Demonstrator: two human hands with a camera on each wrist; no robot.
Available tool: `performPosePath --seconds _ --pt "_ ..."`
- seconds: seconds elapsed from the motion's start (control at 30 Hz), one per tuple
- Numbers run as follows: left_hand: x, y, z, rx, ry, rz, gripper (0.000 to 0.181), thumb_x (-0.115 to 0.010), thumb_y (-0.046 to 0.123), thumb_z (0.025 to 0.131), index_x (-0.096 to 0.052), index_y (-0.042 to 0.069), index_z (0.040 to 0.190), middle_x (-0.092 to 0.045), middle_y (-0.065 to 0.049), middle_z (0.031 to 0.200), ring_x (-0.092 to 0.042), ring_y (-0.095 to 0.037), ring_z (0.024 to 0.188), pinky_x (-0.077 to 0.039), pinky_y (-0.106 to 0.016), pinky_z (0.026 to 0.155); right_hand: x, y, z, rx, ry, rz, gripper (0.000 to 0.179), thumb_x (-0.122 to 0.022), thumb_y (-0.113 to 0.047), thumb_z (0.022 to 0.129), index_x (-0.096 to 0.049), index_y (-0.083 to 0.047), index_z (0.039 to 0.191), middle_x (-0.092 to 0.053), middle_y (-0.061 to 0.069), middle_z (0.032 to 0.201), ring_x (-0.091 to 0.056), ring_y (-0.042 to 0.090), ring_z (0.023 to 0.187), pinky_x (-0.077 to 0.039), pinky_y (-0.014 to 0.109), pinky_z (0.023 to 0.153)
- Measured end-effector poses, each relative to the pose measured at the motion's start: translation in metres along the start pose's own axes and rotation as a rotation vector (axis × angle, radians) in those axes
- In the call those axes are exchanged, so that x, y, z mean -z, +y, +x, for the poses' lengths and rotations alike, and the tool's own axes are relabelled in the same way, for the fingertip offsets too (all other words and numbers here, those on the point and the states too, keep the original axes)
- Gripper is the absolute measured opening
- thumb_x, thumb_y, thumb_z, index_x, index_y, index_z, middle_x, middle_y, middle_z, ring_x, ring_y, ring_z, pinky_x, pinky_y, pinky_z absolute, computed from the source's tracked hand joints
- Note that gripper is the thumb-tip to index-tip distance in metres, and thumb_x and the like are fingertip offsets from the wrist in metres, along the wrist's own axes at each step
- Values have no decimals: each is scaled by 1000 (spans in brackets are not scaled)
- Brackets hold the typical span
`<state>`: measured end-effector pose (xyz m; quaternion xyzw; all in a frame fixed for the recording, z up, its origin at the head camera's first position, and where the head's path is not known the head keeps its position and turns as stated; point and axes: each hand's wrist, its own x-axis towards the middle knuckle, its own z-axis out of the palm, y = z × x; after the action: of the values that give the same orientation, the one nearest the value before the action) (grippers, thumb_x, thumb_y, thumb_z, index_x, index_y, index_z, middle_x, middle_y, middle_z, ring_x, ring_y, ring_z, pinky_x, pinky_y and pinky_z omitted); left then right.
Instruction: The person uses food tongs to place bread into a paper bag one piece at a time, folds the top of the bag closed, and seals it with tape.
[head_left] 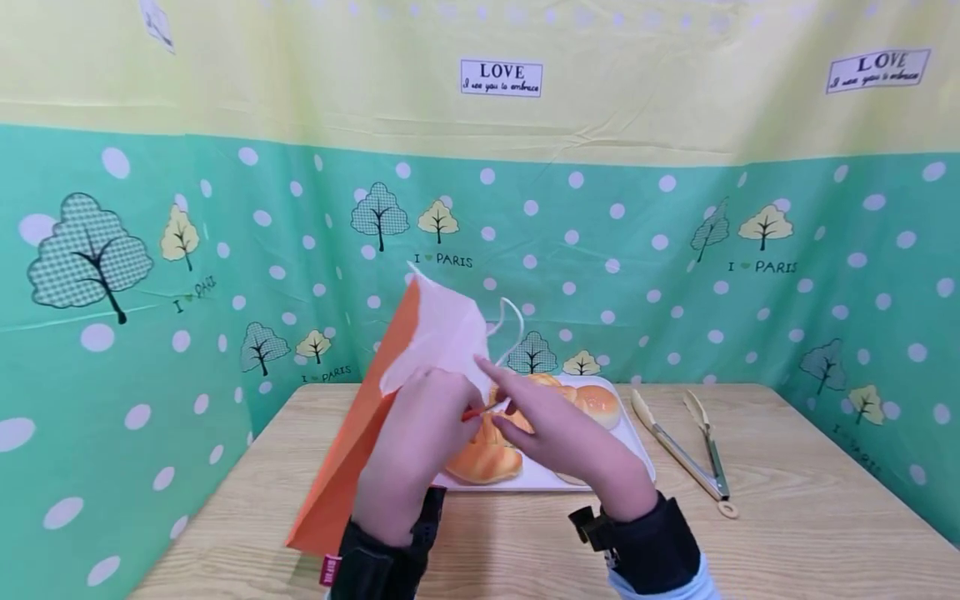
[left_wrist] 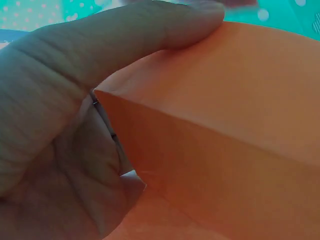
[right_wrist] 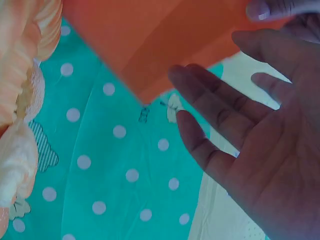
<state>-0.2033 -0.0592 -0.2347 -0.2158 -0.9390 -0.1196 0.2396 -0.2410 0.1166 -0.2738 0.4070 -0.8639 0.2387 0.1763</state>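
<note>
An orange paper bag [head_left: 337, 475] with a whitish inside and a white cord handle [head_left: 519, 325] leans tilted over the left of the table. My left hand [head_left: 423, 433] grips the bag's edge. In the left wrist view its thumb [left_wrist: 195, 22] lies along the orange paper. My right hand [head_left: 558, 429] hovers just right of it, fingers spread and slightly bent. Seen from the right wrist, nothing is held in that hand [right_wrist: 285, 150], and the bag is beyond its fingertips. Whether any finger touches the paper is hard to tell.
Behind the hands, a white tray [head_left: 630, 446] carries several breads, among them a croissant-like one [head_left: 483, 462] and a round bun [head_left: 597, 406]. Metal tongs [head_left: 690, 462] with beige tips lie on the wooden table [head_left: 810, 500] to the right. A green and yellow curtain [head_left: 615, 317] surrounds the table.
</note>
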Motion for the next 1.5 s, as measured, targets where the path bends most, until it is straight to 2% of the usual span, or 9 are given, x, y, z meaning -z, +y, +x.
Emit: performPosePath --seconds 0.13,0.3,0.47,0.63,0.73,0.87,1.0,1.27,1.5 --pt "-1 7 -3 -33 39 11 10 -75 19 74 -73 14 65 -58 4 51 -46 -13 57 -43 -29 59 -6 -7 2 90 14 -52 36 -60 -11 87 -52 -12 122 -64 -1 97 -60 12 88 -55 32 76" --pt "8 5 -6 17 256 14 13 -68 21 79 -74 12 72 -72 -3 79 -59 -22 79 -50 -39 76 -9 -10 2 116 33 -112 27 -62 -8 84 -56 -11 110 -66 -1 97 -60 10 86 -56 31 76" --pt "21 -10 -10 166 336 37 15 -65 16 80 -74 5 77 -56 -22 131 -39 -39 128 -32 -59 105 -9 -15 3 122 7 -143 31 -62 -8 83 -57 -10 114 -68 2 105 -62 14 94 -56 34 81" --pt "38 -26 -22 312 381 28 17 -61 9 80 -74 0 85 -51 -28 132 -39 -45 126 -37 -65 98 -9 -21 3 120 -13 -170 30 -63 -9 83 -57 -11 112 -68 2 105 -62 15 92 -56 34 81" --pt "46 -32 -29 383 316 -5 22 -56 9 82 -74 -1 89 -55 -28 128 -52 -44 111 -54 -53 68 -10 -24 3 99 -24 -199 31 -64 -11 82 -57 -13 113 -67 -1 104 -61 14 91 -55 35 78" --pt "49 -35 -32 432 161 -49 25 -45 9 85 -68 0 80 -63 -25 111 -55 -29 62 -37 -31 41 -11 -28 1 67 -40 -224 31 -64 -13 83 -57 -16 113 -66 -4 104 -58 13 91 -51 36 72" --pt "48 -37 -31 422 143 -86 29 -43 11 85 -65 -5 94 -62 -25 115 -49 -26 59 -39 -30 46 -9 -27 -3 56 -65 -222 29 -64 -14 83 -58 -14 111 -66 -1 103 -57 15 90 -51 37 75" --pt "46 -43 -28 418 123 -117 62 -55 27 83 -47 -18 124 -46 -37 129 -43 -50 114 -47 -64 88 1 -15 -13 -82 -200 -123 35 -62 -16 85 -57 -10 118 -65 4 114 -57 20 100 -52 41 85" --pt "40 -42 -21 384 80 -143 53 -53 26 84 -52 -15 117 -54 -30 116 -52 -40 95 -53 -54 79 7 -10 -14 -86 -227 -48 37 -61 -18 87 -56 -11 122 -63 4 120 -56 19 104 -51 40 89"
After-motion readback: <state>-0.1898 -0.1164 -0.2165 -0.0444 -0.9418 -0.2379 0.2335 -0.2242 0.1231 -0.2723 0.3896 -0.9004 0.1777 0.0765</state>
